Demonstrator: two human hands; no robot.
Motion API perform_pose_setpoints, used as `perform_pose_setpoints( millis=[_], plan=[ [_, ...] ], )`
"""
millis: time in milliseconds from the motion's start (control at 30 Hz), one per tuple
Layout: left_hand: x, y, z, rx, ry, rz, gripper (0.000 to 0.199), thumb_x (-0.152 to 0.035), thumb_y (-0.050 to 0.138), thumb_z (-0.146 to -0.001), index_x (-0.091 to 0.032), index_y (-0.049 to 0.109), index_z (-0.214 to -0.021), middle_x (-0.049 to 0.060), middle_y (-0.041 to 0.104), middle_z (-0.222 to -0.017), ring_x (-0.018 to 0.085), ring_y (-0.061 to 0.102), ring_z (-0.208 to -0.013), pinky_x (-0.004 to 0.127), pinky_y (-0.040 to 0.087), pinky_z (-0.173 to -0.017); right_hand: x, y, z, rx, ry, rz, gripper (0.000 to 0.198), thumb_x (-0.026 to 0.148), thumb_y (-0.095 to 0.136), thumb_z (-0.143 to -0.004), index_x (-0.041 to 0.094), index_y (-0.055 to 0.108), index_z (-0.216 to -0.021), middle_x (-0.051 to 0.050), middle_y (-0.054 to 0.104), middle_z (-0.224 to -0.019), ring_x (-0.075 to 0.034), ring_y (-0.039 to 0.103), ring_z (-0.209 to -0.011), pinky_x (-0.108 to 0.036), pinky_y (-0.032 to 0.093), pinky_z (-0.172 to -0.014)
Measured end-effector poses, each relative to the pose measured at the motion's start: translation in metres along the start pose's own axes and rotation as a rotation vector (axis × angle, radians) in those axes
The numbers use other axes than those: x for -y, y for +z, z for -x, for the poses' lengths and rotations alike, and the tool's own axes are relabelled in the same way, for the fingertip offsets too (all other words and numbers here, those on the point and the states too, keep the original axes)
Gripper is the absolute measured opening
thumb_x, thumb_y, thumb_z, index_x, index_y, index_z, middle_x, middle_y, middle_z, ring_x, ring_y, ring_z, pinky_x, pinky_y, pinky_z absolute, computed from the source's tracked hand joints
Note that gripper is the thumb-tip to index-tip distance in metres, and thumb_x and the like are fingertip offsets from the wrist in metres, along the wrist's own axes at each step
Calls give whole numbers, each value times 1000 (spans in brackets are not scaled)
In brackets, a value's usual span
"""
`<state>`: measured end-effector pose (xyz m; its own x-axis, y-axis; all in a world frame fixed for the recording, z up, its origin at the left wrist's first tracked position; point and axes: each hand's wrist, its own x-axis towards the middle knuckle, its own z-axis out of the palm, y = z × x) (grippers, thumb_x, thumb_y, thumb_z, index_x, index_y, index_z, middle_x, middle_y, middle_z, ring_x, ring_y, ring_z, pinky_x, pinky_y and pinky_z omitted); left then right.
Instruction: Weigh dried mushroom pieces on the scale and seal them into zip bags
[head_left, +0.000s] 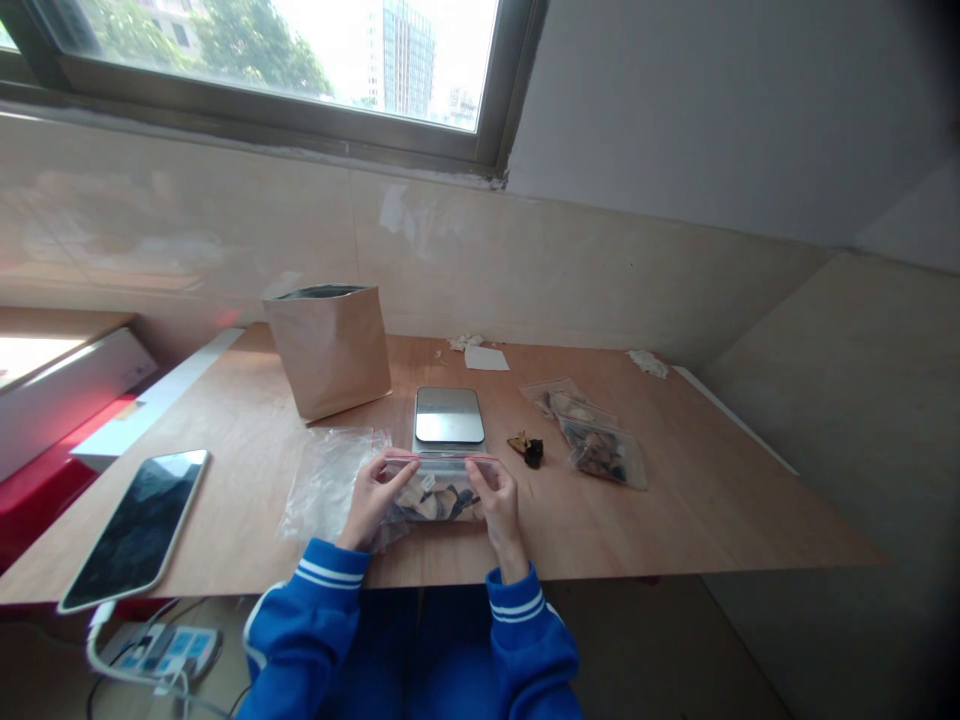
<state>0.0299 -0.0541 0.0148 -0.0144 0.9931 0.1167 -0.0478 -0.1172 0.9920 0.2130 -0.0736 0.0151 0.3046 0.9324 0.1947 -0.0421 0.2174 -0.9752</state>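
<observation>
Between my two hands is a clear zip-lock bag point(439, 500) with a red seal line along its top, holding pale and dark dried pieces. My left hand point(373, 497) pinches the left part of its top edge, thumb on the seal. On the other side my right hand point(496, 503) pinches the same edge. Just beyond the bag lies a kitchen scale point(450, 416) with a bare metal plate. A flat pile of clear plastic bags point(322, 490) is beside and partly under my left hand. Some loose dried pieces point(526, 449) lie to the right of the scale.
Filled zip-lock bags point(604, 452) overlap at the right. An open brown paper pouch point(330, 350) stands at the back left. A smartphone point(139, 530) with a cable lies near the left front edge. White paper point(486, 358) and crumpled tissue point(647, 363) lie at the back.
</observation>
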Motion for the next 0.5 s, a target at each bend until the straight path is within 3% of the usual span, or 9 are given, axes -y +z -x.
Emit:
perform_pose_setpoints(
  millis=[500],
  plan=[
    [-3,2,0,-36,35,-16,23,-38,74,-74,-16,72,-82,4,70,-83,17,64,-78,24,48,-65,0,2,-2,-12,-40,-20,21,38,70,-77,17,67,-78,-4,70,-75,-19,66,-73,-31,55,-69]
  ],
)
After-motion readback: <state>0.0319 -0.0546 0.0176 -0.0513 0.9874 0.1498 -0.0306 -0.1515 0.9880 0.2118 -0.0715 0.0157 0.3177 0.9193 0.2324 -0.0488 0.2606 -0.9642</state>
